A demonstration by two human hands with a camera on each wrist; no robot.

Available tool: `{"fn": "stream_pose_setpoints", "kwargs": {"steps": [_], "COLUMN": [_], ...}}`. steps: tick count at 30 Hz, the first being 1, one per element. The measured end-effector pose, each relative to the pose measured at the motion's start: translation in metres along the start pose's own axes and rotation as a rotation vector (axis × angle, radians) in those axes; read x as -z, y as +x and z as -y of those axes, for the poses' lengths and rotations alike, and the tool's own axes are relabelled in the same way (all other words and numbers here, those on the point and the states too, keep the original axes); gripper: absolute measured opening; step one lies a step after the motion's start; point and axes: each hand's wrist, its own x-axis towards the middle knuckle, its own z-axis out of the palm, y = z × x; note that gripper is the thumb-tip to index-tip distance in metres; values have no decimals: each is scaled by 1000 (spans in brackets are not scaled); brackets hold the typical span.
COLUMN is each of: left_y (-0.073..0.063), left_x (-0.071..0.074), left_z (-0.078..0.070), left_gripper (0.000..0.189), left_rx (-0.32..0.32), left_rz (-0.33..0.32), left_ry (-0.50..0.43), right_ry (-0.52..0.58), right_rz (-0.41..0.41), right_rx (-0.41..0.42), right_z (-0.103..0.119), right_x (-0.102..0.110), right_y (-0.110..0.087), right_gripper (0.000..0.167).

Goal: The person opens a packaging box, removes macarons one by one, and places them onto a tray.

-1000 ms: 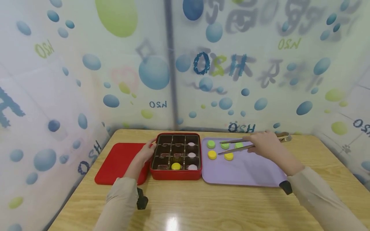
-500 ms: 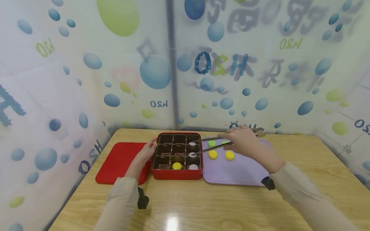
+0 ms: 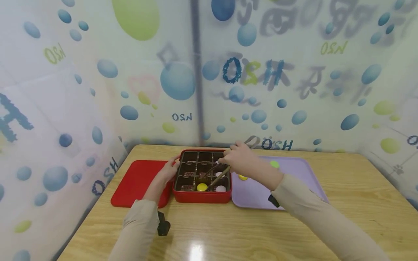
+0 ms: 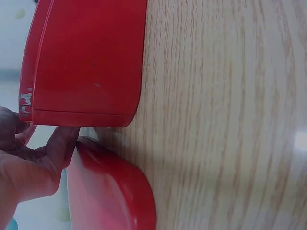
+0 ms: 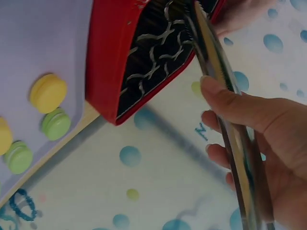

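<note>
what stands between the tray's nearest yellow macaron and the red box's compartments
The side wall of the red box, just past the edge of the tray; nothing on the tray blocks the yellow macaron.

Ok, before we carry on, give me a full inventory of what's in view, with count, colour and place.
Red box: one, red, middle of the table
Yellow macaron: one, yellow, box's front middle compartment
Pale macarons: three, pale, box's right column, farthest partly hidden
Red lid: one, red, left of the box
Purple tray: one, light purple, right of the box
Tray macarons: two yellow, at least two green, on the tray
Tongs: one pair, metallic, tips inside the box
Table: one, wood-coloured, underneath
Wall: whitish, blue and green spots, behind
Sleeves: two, beige, on the forearms
Left hand: one, touching the box's left side
Right hand: one, holding the tongs
</note>
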Motion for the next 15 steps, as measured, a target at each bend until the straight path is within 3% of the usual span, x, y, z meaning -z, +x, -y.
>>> {"fn": "stream_pose_setpoints", "kwargs": {"steps": [8,15], "left_y": [1,2], "left_x": [-1,1], "left_z": [0,1], "left_gripper": [47,47], "left_rx": [14,19], "left_rz": [-5,-2], "left_ry": [0,-5], "right_ry": [-122,-147], "right_rz": [129,211], "right_rx": [27,23], "right_z": [25,31], "right_x": [5,5], "right_y": [32,39], "right_gripper": [16,11]}}
